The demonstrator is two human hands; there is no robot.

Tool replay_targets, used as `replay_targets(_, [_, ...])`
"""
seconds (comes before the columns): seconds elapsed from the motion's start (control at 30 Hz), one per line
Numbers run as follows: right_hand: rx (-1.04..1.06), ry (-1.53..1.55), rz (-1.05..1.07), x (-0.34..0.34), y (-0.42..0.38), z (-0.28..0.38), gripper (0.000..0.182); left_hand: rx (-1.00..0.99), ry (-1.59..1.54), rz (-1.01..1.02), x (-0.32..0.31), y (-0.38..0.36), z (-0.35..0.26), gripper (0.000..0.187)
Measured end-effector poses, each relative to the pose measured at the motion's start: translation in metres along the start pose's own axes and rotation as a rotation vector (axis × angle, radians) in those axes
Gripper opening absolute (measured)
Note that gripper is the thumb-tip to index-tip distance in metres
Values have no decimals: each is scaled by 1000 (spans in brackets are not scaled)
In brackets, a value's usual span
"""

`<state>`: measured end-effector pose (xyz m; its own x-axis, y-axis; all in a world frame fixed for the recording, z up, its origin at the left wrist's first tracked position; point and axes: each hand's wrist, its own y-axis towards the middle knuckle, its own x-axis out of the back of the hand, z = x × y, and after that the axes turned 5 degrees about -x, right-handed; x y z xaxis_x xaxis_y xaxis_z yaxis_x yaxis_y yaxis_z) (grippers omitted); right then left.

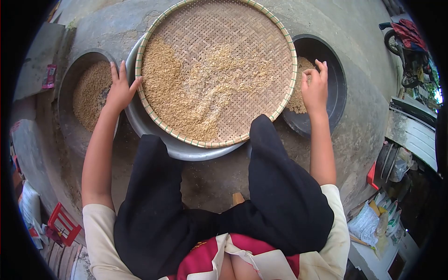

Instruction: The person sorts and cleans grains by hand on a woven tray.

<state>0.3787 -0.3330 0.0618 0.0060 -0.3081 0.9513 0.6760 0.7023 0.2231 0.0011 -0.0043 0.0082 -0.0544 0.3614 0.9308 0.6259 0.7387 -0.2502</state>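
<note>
Woven tray (233,28), round and shallow: I have it at twelve o'clock in my feed, sitting over a silver basin (196,153) whose lip shows from about six round to ten. Reading the tray itself as a dial, I see the grain (161,93) lying thickest from ten o'clock down to six, then thinning to a loose scatter through the middle towards three.

My left hand (120,93) is between eight and nine on that dial. Its fingers are extended and spread well away from the thumb, which comes up to the rim; whether it presses there, I cannot tell. The fingertips show over the edge of a left dark basin (66,95), also heaped with grain.

My right hand (316,91) is near half past three, above a right dark basin (338,88) with more grain inside. Thumb and forefinger curl in close together, the others raised; I cannot tell if anything is pinched between them.

The right knee (266,130) overlaps the tray's rim towards five. Across the whole feed, a motorbike (408,53) stands at two o'clock.
</note>
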Motion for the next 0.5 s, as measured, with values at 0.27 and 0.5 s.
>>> replay_targets(0.27, [67, 86, 22, -6, -1, -2, 13, -11, 35, -11, -3, 1, 0, 83])
replay_targets(0.5, [296, 69, 219, -35, 12, 23, 8, 8, -5, 24, -1, 2, 0, 81])
